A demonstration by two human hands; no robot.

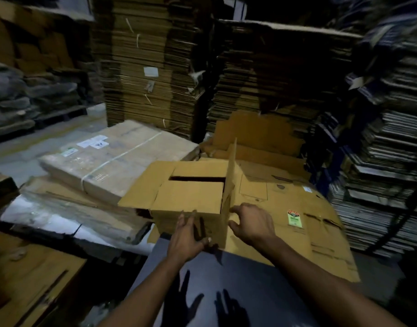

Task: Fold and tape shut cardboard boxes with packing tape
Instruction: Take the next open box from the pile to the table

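In a dim storeroom, I count one small brown cardboard box [191,197] under my two bare hands, standing on a pile of flattened brown cardboard sheets [297,208] at the far edge of a grey work surface [250,279]. Of its four top flaps, two are folded in flat with a dark slot between them, one lies spread to the left, and one stands upright on the right. My left hand [186,234] reaches forward with fingers straight and together, laid against the box's near wall, gripping nothing. My right hand [250,223] hovers at the box's near right corner, beside the base of the upright flap, fingers and thumb curved apart around no object. One strapped bundle of pale flat cartons [118,161] lies to the left, and tall stacks of flattened cardboard [141,67] rise behind.
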